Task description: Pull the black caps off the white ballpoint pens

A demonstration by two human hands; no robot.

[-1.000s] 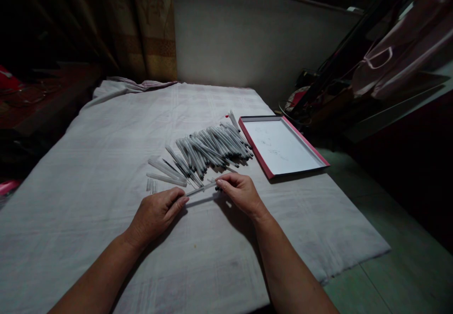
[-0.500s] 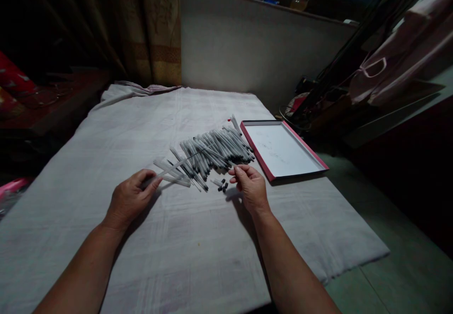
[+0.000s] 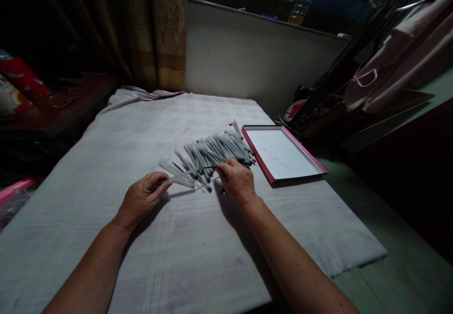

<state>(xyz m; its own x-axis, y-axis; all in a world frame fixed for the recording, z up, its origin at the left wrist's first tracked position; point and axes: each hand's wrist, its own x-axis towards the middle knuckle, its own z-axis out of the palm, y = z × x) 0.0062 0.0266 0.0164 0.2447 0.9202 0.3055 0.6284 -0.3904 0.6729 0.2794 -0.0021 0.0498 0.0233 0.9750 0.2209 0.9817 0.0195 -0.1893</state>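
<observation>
My left hand (image 3: 143,198) is closed round a translucent pen barrel (image 3: 182,175). A thin dark refill (image 3: 204,167) sticks out of the barrel toward the right. Its far end meets the pinched fingers of my right hand (image 3: 238,179); anything small inside that pinch is hidden. Behind both hands lies a pile of pens (image 3: 215,146), clear-barrelled with black ends, on the pale checked cloth (image 3: 177,248). A few loose barrels (image 3: 177,174) rest at the pile's left. Small black pieces (image 3: 222,191) show partly beneath my right hand.
A shallow box lid (image 3: 283,153) with red sides and a white inside lies right of the pile. A tiny red piece (image 3: 230,124) is behind the pens. Left stands a dark red table (image 3: 71,108); a curtain (image 3: 170,35) hangs behind. Pink garments (image 3: 385,63) hang right.
My right hand has moved left and turned over, so its fingers now meet the refill's end. It now covers most of the small black pieces. The view has shifted slightly.
</observation>
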